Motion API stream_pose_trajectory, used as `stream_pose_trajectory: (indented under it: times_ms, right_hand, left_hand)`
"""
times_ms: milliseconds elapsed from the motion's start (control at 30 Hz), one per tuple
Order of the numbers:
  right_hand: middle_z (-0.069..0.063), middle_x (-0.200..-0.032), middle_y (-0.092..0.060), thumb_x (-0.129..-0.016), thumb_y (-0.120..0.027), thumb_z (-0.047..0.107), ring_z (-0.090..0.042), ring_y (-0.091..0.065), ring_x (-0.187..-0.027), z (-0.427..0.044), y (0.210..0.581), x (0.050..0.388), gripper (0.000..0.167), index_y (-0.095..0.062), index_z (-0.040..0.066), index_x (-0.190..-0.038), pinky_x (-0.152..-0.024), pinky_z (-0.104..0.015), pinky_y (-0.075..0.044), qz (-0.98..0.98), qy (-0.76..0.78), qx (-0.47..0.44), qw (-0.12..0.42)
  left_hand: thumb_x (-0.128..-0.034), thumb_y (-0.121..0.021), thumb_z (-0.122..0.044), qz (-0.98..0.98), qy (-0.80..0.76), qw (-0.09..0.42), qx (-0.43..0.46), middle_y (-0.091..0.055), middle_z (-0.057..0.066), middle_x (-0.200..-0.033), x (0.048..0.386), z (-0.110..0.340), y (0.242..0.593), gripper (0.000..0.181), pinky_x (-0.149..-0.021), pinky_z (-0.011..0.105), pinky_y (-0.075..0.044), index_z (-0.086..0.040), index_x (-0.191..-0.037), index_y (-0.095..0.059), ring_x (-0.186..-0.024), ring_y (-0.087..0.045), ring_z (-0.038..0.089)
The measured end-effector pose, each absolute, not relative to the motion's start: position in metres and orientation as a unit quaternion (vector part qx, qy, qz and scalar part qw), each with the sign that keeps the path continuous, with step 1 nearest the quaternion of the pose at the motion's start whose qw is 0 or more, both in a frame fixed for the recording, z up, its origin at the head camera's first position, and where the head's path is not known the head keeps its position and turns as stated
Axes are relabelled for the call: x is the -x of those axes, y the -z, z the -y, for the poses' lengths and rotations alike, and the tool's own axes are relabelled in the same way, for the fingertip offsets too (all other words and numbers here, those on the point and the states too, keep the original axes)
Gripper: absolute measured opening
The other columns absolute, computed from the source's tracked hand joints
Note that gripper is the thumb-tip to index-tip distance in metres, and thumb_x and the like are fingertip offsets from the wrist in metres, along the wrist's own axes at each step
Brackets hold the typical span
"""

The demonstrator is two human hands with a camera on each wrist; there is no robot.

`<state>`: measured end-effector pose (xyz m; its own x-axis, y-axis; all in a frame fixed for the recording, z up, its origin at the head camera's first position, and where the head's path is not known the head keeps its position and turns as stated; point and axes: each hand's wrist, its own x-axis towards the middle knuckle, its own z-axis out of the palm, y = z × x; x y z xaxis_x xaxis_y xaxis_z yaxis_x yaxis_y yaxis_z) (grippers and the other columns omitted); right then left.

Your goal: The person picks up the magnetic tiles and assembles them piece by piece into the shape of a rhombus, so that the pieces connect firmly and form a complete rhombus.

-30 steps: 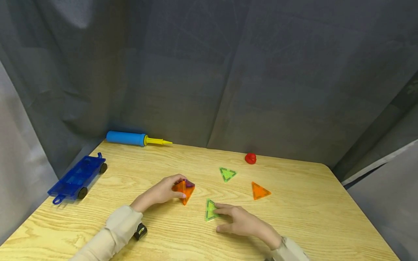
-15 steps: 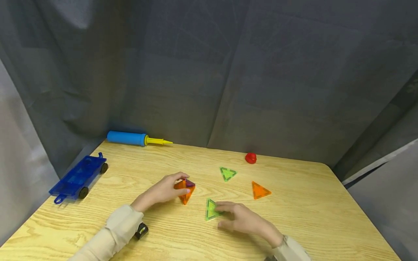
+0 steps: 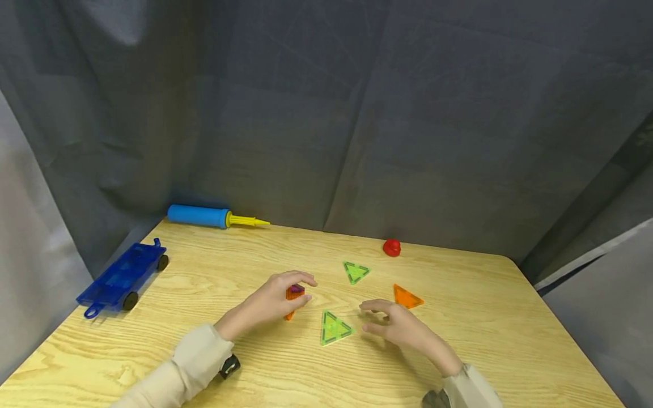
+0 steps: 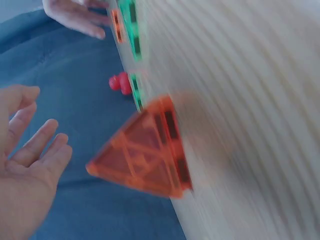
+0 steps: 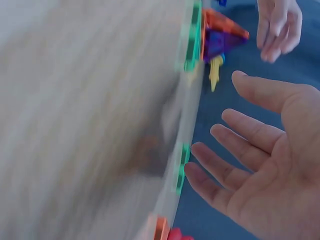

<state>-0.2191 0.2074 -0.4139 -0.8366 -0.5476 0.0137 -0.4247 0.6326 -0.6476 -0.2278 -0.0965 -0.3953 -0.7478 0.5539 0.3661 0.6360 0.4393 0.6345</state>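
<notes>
An orange and purple pyramid of triangular tiles (image 3: 291,311) stands on the table, partly hidden in the head view by my left hand (image 3: 272,297). In the left wrist view a gap separates the pyramid (image 4: 142,152) from that hand (image 4: 30,160), whose fingers are spread. A green triangle (image 3: 335,328) lies flat between the two hands. My right hand (image 3: 403,328) hovers to its right, fingers apart and holding nothing; the right wrist view shows the same empty palm (image 5: 280,165). Just behind the right hand lies an orange triangle (image 3: 406,297).
Farther back on the table (image 3: 459,340) are another green triangle (image 3: 355,272) and a small red object (image 3: 391,247). A blue pump with a yellow nozzle (image 3: 198,216) lies at the back left edge, and a blue wheeled base (image 3: 122,277) stands at the left.
My left hand has let go of the pyramid and moved slightly right, opening over it. My right hand has drawn off the near green triangle, toward the right and slightly back.
</notes>
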Motion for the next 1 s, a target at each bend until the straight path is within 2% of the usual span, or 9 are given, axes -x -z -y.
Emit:
stream_pose_trajectory:
  times_ms: [100, 333, 433, 667, 867, 1000]
  right_hand:
    - [-0.021, -0.133, -0.053, -0.091, -0.064, 0.026, -0.043, -0.047, -0.122, -0.217, 0.412, 0.224, 0.048, -0.054, -0.002, -0.130, -0.094, -0.055, -0.044, -0.904, 0.330, 0.260, 0.078]
    - [-0.024, -0.139, -0.046, -0.089, -0.067, 0.028, -0.048, -0.038, -0.128, -0.239, 0.410, 0.233, 0.053, -0.052, -0.001, -0.132, -0.097, -0.061, -0.038, -0.915, 0.331, 0.222, 0.058]
    - [-0.026, -0.141, -0.043, -0.089, -0.067, 0.028, -0.049, -0.034, -0.130, -0.247, 0.408, 0.236, 0.054, -0.052, -0.001, -0.133, -0.100, -0.063, -0.034, -0.919, 0.330, 0.208, 0.057]
    - [-0.027, -0.143, -0.039, -0.090, -0.066, 0.026, -0.048, -0.037, -0.129, -0.264, 0.408, 0.241, 0.056, -0.049, -0.003, -0.135, -0.098, -0.060, -0.038, -0.925, 0.323, 0.193, 0.060]
    - [-0.034, -0.140, -0.037, -0.089, -0.068, 0.024, -0.050, -0.041, -0.124, -0.277, 0.411, 0.244, 0.064, -0.042, -0.011, -0.136, -0.098, -0.061, -0.038, -0.925, 0.318, 0.191, 0.079]
    - [-0.035, -0.142, -0.034, -0.088, -0.068, 0.025, -0.050, -0.042, -0.123, -0.280, 0.413, 0.246, 0.067, -0.041, -0.011, -0.137, -0.098, -0.060, -0.038, -0.926, 0.316, 0.179, 0.102]
  left_hand:
    - [-0.0916, -0.064, -0.017, 0.847, 0.390, 0.015, 0.361, -0.060, 0.010, -0.126, 0.221, 0.090, 0.394, 0.031, -0.095, 0.041, -0.047, -0.008, -0.121, -0.061, -0.115, -0.056, 0.025]
    - [-0.0910, -0.065, -0.027, 0.857, 0.360, -0.114, 0.352, -0.053, 0.003, -0.136, 0.210, 0.075, 0.397, 0.045, -0.104, 0.041, -0.039, -0.013, -0.132, -0.054, -0.129, -0.045, 0.022]
    - [-0.0904, -0.066, -0.028, 0.861, 0.346, -0.135, 0.347, -0.051, 0.001, -0.137, 0.209, 0.073, 0.400, 0.046, -0.106, 0.041, -0.037, -0.014, -0.133, -0.054, -0.130, -0.043, 0.022]
    - [-0.0889, -0.067, -0.033, 0.863, 0.332, -0.160, 0.346, -0.048, 0.002, -0.141, 0.211, 0.073, 0.404, 0.052, -0.107, 0.041, -0.036, -0.015, -0.135, -0.053, -0.132, -0.041, 0.023]
    - [-0.0860, -0.070, -0.036, 0.859, 0.310, -0.191, 0.360, -0.047, 0.002, -0.142, 0.216, 0.074, 0.409, 0.060, -0.108, 0.036, -0.035, -0.013, -0.138, -0.050, -0.133, -0.041, 0.021]
    - [-0.0849, -0.071, -0.036, 0.862, 0.287, -0.199, 0.368, -0.045, 0.004, -0.144, 0.218, 0.072, 0.411, 0.062, -0.110, 0.035, -0.032, -0.010, -0.138, -0.050, -0.135, -0.038, 0.021]
